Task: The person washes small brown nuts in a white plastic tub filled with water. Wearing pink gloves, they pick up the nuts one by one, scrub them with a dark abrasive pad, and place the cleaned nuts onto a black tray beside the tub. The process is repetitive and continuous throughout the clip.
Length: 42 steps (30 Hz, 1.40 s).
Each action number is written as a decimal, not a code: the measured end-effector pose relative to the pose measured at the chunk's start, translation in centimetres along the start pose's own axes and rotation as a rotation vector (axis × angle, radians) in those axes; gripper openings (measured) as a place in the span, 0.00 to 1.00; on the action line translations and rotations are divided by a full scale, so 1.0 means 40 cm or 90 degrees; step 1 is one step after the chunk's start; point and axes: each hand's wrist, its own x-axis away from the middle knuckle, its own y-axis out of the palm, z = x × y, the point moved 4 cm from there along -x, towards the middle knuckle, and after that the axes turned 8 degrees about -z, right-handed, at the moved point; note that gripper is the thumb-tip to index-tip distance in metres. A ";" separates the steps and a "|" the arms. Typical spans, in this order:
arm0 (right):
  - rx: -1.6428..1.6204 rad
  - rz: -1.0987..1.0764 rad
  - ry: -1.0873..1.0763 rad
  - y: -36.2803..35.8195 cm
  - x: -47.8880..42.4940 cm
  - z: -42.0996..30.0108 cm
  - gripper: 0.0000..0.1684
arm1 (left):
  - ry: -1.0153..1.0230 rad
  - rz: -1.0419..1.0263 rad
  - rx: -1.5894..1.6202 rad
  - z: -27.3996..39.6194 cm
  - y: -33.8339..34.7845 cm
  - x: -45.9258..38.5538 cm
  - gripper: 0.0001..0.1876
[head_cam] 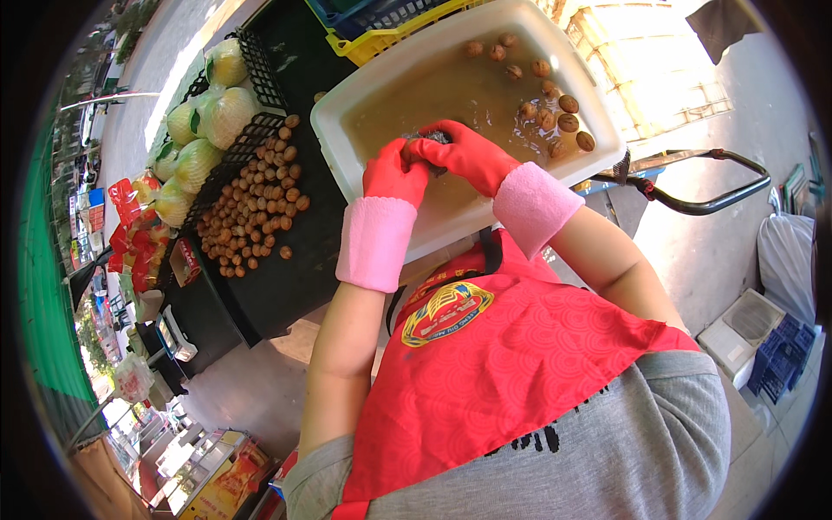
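Both my hands wear red rubber gloves with pink cuffs and meet over a white plastic tub [328, 140] of murky brown water. Fingers curled, my left hand [396, 174] grips a small brown object, apparently a walnut [411, 152], mostly hidden by the gloves. My right hand [467, 156] is closed around a grey steel wool scourer [441, 136], pressed close to the left fingers. Several wet walnuts [546, 119] float at the tub's far right side. To the left, a pile of walnuts [257, 195] lies on a black tabletop [292, 286].
Net-wrapped pomelos [224, 116] sit in a black plastic basket [260, 68] beyond the pile. Yellow and blue crates [364, 45] adjoin the tub's far edge. A black cart handle [721, 195] juts out right. A weighing scale [177, 335] stands at the table's left end.
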 end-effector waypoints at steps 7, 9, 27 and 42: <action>-0.163 -0.033 -0.004 0.014 -0.017 0.010 0.31 | 0.176 0.120 0.071 -0.025 0.017 0.011 0.24; -0.100 -0.024 0.031 0.010 -0.005 -0.003 0.30 | 0.199 0.168 -0.048 -0.029 0.020 0.013 0.25; 0.288 0.144 -0.200 0.001 0.008 -0.038 0.25 | -0.042 0.076 0.004 -0.128 -0.001 -0.013 0.19; 0.464 0.200 -0.204 -0.017 -0.003 -0.074 0.19 | -0.028 -0.116 0.210 -0.005 0.001 0.030 0.15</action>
